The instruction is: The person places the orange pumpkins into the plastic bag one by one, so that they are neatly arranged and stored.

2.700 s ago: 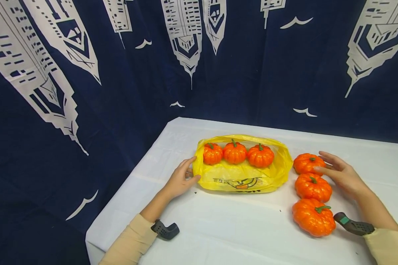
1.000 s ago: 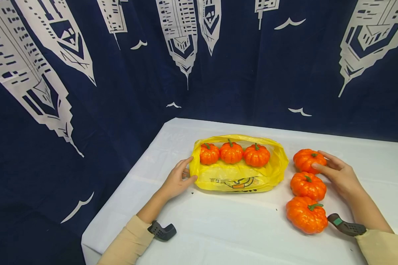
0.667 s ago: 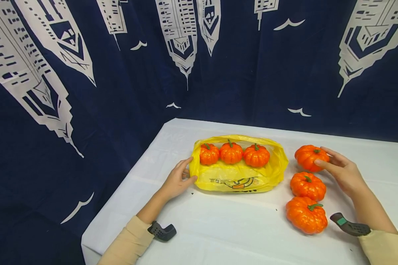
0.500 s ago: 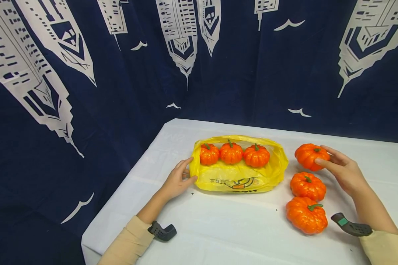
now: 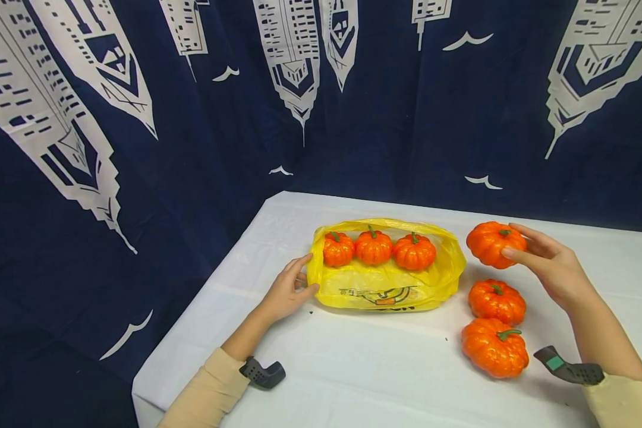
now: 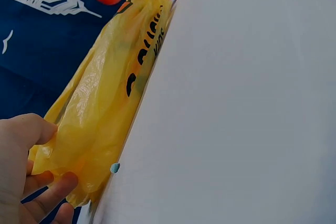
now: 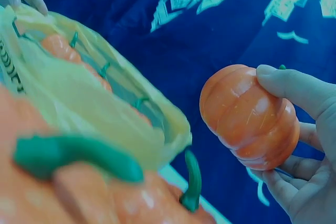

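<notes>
A yellow plastic bag lies with its mouth spread wide, and three small orange pumpkins stand in a row inside, among them the middle one. The left hand grips the bag's left edge; in the left wrist view its thumb and fingers pinch the yellow plastic. Right of the bag, the right hand holds another pumpkin above the table, thumb on the near side. The right wrist view shows this pumpkin raised between thumb and fingers of the right hand.
Two more pumpkins, one behind and one nearer, sit on the white-covered table below the right hand. A dark blue curtain with white building prints hangs behind the table. Each wrist wears a dark camera mount.
The right hand has closed around the rearmost loose pumpkin and lifted it off the table, away from the two beside it. The left hand stays at the bag's edge.
</notes>
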Action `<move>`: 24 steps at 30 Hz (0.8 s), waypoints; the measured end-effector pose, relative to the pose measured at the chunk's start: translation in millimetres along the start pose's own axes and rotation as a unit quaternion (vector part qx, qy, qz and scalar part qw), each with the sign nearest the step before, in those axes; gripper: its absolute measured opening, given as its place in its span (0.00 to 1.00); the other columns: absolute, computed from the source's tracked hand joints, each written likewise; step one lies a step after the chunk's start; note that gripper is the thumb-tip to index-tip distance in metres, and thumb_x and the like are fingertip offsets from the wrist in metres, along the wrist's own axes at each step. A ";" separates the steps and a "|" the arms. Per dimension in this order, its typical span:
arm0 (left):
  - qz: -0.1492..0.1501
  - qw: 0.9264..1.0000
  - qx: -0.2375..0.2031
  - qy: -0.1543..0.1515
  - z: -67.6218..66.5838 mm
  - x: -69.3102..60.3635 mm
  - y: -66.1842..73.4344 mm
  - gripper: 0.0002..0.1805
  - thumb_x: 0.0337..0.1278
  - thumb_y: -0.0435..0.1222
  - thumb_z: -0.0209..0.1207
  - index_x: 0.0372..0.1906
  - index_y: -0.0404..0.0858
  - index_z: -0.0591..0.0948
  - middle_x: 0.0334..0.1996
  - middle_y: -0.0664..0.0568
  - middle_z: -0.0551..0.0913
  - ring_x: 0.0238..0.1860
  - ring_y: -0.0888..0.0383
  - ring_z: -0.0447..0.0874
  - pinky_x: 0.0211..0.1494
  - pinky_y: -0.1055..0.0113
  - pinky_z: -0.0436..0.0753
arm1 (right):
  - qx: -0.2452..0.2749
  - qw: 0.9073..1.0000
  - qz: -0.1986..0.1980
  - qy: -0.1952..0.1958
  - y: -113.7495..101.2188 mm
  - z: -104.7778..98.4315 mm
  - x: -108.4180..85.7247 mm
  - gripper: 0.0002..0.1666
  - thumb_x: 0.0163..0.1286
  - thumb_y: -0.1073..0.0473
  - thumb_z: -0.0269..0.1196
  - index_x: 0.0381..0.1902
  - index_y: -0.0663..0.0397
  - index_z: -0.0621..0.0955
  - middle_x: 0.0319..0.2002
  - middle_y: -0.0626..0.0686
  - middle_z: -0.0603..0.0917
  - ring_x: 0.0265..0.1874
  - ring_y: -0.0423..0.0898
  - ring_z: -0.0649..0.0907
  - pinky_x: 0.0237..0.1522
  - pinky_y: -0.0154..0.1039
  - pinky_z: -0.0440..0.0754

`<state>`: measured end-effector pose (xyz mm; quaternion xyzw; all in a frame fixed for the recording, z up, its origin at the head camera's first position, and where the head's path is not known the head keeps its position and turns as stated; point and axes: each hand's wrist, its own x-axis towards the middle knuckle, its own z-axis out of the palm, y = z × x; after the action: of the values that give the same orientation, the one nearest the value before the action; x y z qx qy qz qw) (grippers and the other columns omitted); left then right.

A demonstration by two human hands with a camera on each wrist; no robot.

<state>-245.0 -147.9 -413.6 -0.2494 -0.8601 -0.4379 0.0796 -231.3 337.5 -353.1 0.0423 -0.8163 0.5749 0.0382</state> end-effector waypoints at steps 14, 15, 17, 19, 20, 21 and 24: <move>0.001 1.000 0.000 0.002 -1.1 -0.8 0.1 0.36 0.60 0.33 0.63 0.72 0.31 0.63 0.65 0.40 0.69 0.43 0.53 0.79 0.49 0.57 0.80 | -0.027 0.996 -0.049 -0.067 -38.6 29.8 -7.6 0.34 0.72 0.60 0.60 0.74 0.45 0.64 0.50 0.31 0.79 0.48 0.30 0.78 0.44 0.22 0.75; 0.001 1.000 0.001 0.001 -1.2 -0.8 -0.1 0.36 0.60 0.33 0.63 0.72 0.31 0.63 0.65 0.40 0.69 0.43 0.53 0.78 0.49 0.57 0.80 | -0.041 0.996 -0.044 -0.071 -41.7 32.9 -8.5 0.35 0.72 0.58 0.60 0.74 0.45 0.63 0.50 0.31 0.78 0.49 0.30 0.78 0.46 0.25 0.76; 0.000 1.000 0.001 0.000 -1.3 -0.8 0.0 0.36 0.60 0.34 0.63 0.72 0.32 0.63 0.65 0.40 0.69 0.43 0.53 0.79 0.49 0.57 0.80 | -0.052 0.995 -0.034 -0.079 -47.1 39.8 -10.5 0.36 0.72 0.56 0.61 0.75 0.45 0.62 0.51 0.30 0.77 0.49 0.30 0.77 0.52 0.33 0.77; 0.000 1.000 0.001 -0.002 -1.2 -0.9 0.1 0.36 0.61 0.34 0.63 0.72 0.32 0.63 0.65 0.40 0.69 0.43 0.52 0.78 0.49 0.57 0.81 | -0.051 0.995 -0.020 -0.084 -51.7 47.8 -11.9 0.38 0.72 0.53 0.61 0.75 0.45 0.62 0.51 0.31 0.77 0.49 0.29 0.77 0.59 0.46 0.74; 0.000 1.000 0.000 -0.002 -1.1 -0.9 0.1 0.36 0.61 0.34 0.63 0.72 0.32 0.63 0.65 0.40 0.69 0.43 0.52 0.78 0.49 0.56 0.81 | -0.044 0.995 -0.013 -0.088 -53.6 51.9 -12.3 0.38 0.71 0.53 0.62 0.75 0.45 0.61 0.52 0.32 0.77 0.49 0.30 0.77 0.61 0.54 0.72; -0.001 1.000 0.000 -0.003 -1.0 -0.9 0.0 0.36 0.61 0.35 0.63 0.72 0.32 0.63 0.64 0.40 0.69 0.43 0.52 0.78 0.49 0.56 0.81 | -0.035 0.995 -0.006 -0.092 -55.4 56.4 -12.3 0.39 0.71 0.52 0.62 0.75 0.46 0.61 0.54 0.35 0.76 0.49 0.30 0.77 0.62 0.59 0.69; 0.000 1.000 0.000 0.000 -0.6 -1.0 -0.2 0.36 0.61 0.35 0.63 0.72 0.32 0.63 0.64 0.40 0.69 0.43 0.53 0.78 0.49 0.56 0.81 | -0.013 0.994 0.009 -0.106 -61.3 70.5 -11.0 0.41 0.69 0.51 0.64 0.75 0.48 0.61 0.61 0.48 0.75 0.52 0.35 0.75 0.62 0.69 0.61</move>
<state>-244.3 -148.8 -413.7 -0.2492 -0.8601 -0.4380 0.0792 -214.4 250.8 -320.7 0.0950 -0.8234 0.5570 -0.0528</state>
